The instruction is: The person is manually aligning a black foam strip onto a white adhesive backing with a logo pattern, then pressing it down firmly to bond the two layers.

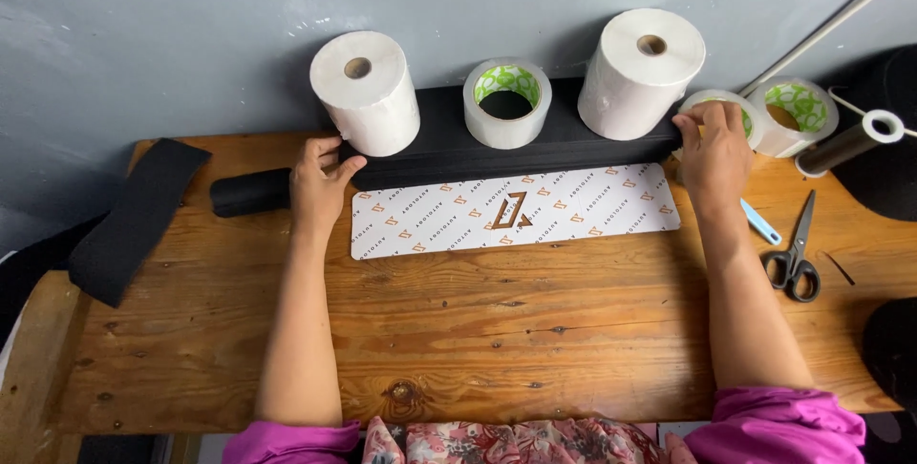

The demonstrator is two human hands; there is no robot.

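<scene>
A loose black strip is lying at the table's left end. The left hand is gripping the left end of a long black pad, fingers curled over its edge. Two white paper rolls and a tape roll are standing on the pad, above a white patterned card. The right hand is pinching the pad's right end. Scissors are lying further right.

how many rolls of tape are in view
3: one tape roll on the black strip between two white paper rolls, two more at the right end past the right hand.
</scene>
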